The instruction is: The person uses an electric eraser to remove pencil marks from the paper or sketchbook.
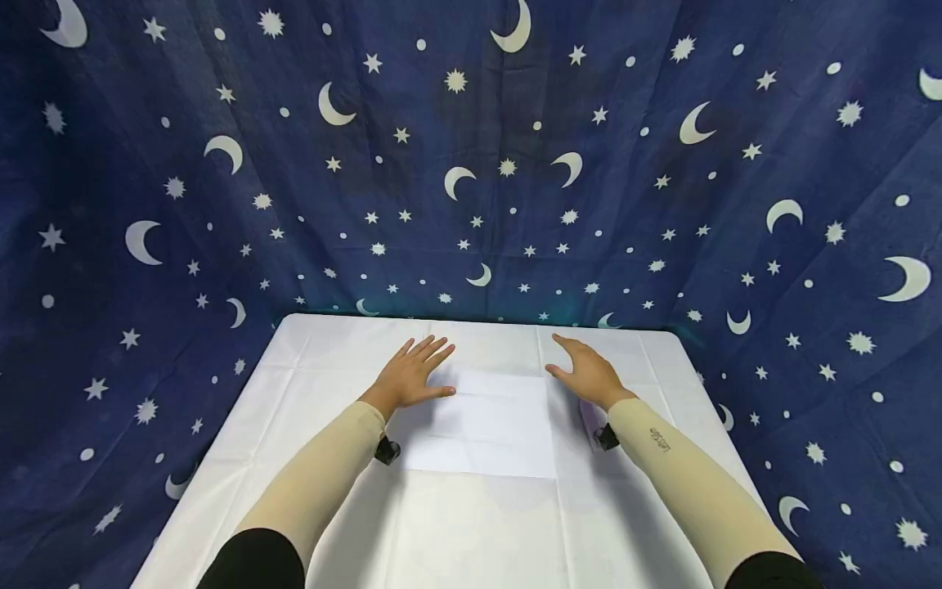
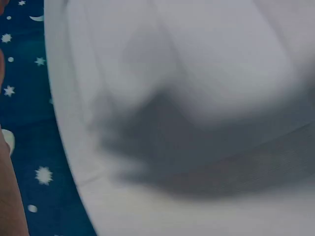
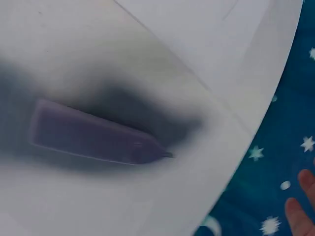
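My left hand [image 1: 410, 378] hovers with spread fingers over the left side of a white sheet of paper [image 1: 486, 425], holding nothing. To the right of the sheet, my right hand [image 1: 589, 375] is also raised, palm down, its thumb apart from the fingers. Under the right wrist lies a purple, flat, elongated object [image 3: 93, 132] with a tapered end and a small narrow tip. In the head view the forearm partly hides this purple object [image 1: 591, 421]. Only fingertips [image 3: 299, 214] of the right hand show in its wrist view.
A white cloth with creases covers the table [image 1: 471, 532]. Behind and beside it hangs a dark blue curtain [image 1: 412, 180] printed with moons and stars. Small black devices [image 1: 387, 450] sit under both wrists. Both arms cast shadows on the cloth.
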Demonstrator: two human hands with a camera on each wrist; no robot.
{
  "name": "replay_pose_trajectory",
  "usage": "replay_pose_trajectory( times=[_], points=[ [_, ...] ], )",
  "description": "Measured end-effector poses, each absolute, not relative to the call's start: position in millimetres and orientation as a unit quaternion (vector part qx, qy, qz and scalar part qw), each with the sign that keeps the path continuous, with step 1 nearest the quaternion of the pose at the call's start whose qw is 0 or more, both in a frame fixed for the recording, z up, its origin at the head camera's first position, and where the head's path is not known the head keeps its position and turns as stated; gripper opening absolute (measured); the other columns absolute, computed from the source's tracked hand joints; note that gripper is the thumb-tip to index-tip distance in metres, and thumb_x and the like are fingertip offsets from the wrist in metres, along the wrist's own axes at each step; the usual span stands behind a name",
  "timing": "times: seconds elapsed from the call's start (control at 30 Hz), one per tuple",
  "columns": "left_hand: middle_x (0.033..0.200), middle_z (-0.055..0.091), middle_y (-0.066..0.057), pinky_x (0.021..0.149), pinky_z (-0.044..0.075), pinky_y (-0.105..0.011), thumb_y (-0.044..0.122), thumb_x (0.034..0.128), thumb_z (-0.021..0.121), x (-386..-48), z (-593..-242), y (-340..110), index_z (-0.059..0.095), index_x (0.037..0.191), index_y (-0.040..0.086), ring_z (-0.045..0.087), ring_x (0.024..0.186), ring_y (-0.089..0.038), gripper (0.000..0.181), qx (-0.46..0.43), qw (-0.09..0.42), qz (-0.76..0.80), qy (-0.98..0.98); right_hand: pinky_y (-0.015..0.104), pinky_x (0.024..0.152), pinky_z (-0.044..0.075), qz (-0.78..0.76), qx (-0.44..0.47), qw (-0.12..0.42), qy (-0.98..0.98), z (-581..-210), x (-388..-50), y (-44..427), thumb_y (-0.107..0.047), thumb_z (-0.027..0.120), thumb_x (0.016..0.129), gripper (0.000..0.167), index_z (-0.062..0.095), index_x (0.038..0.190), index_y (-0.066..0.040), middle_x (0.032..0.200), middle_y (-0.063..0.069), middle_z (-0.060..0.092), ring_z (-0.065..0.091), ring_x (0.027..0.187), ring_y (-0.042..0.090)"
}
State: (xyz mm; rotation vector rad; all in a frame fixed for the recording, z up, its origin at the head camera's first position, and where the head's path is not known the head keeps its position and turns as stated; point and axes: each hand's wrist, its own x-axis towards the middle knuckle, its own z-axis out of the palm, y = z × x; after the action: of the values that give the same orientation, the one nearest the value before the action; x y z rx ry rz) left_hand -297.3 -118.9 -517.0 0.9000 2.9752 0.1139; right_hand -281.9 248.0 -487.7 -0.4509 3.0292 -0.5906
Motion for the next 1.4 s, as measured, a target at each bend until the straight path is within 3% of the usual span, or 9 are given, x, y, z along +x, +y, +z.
replay_pose_trajectory(
  times=[0.3, 0.77, 1.03, 1.4],
  points=[
    [0.163, 0.025, -0.003, 0.123, 0.014, -0.051, 0.073, 0.0847, 0.053, -287, -554, -139, 0.027, 0.157, 0.019, 0.02, 0.151, -0.027, 0.094, 0.257, 0.039, 0.078, 0.963, 0.054, 0.095, 0.05, -0.226, -0.037, 0.002, 0.973, -505, -275, 270, -0.037, 0.06, 0.096, 0.063, 0.044, 0.145, -0.001, 0.136, 0.021, 0.056, 0.058, 0.116, 0.038],
    [0.162, 0.027, -0.008, 0.122, 0.018, -0.052, 0.075, 0.0786, 0.06, -259, -588, -152, 0.032, 0.155, 0.012, 0.021, 0.15, -0.03, 0.103, 0.223, 0.08, 0.115, 0.965, 0.053, 0.091, 0.05, -0.283, 0.069, 0.037, 0.956, -545, -252, 276, -0.031, 0.062, 0.094, 0.057, 0.053, 0.133, 0.01, 0.123, 0.027, 0.06, 0.059, 0.11, 0.042],
    [0.164, 0.022, -0.007, 0.122, 0.019, -0.049, 0.077, 0.0788, 0.057, -247, -606, -155, 0.029, 0.156, 0.011, 0.019, 0.151, -0.029, 0.105, 0.225, 0.086, 0.106, 0.965, 0.051, 0.092, 0.05, -0.283, 0.115, 0.054, 0.95, -563, -241, 279, -0.032, 0.066, 0.09, 0.056, 0.057, 0.127, 0.01, 0.119, 0.026, 0.064, 0.061, 0.108, 0.04],
    [0.162, 0.025, -0.01, 0.121, 0.023, -0.048, 0.074, 0.0767, 0.063, -244, -606, -150, 0.033, 0.154, 0.008, 0.022, 0.15, -0.031, 0.106, 0.228, 0.078, 0.111, 0.964, 0.045, 0.076, 0.052, -0.286, 0.134, 0.049, 0.947, -570, -232, 280, -0.028, 0.07, 0.086, 0.046, 0.06, 0.113, 0.008, 0.109, 0.027, 0.066, 0.063, 0.092, 0.036]
  ],
)
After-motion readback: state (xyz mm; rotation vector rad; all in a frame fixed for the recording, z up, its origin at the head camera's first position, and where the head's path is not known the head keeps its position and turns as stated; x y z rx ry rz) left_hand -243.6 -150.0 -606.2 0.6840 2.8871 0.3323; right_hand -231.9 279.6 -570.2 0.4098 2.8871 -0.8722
